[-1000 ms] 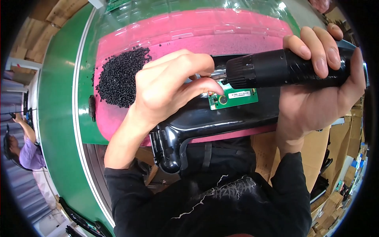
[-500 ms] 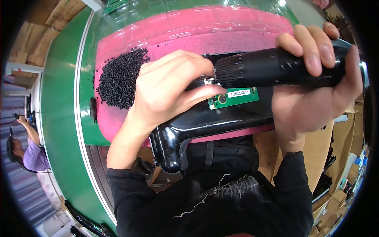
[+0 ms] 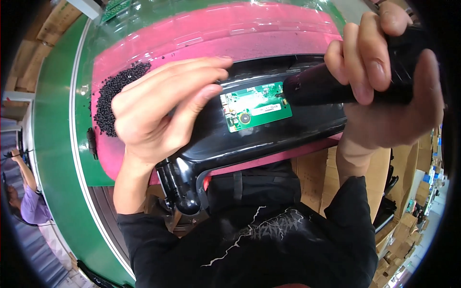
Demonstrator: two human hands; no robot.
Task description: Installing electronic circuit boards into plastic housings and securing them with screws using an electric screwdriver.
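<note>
At nine o'clock from the green circuit board [image 3: 259, 98], a heap of small black parts [image 3: 111, 98] is lying on the pink mat [image 3: 108, 156]. The left hand [image 3: 156, 113] is hanging nearer, fingers loosely extended, gripping nothing visible. The rectangular board, bearing a white label [image 3: 266, 110] and a round component [image 3: 245, 118], is resting on the glossy black housing [image 3: 211, 139], slanting toward two o'clock. At three o'clock, a black cylindrical tool [image 3: 312, 86] is being grasped by the right hand [image 3: 377, 117].

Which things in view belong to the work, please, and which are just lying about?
In use, it seems:
black power tool in the right hand
green circuit board
black housing beneath it
small black pieces

Seemingly lying about:
small dark object, left
cardboard boxes, upper left
</note>
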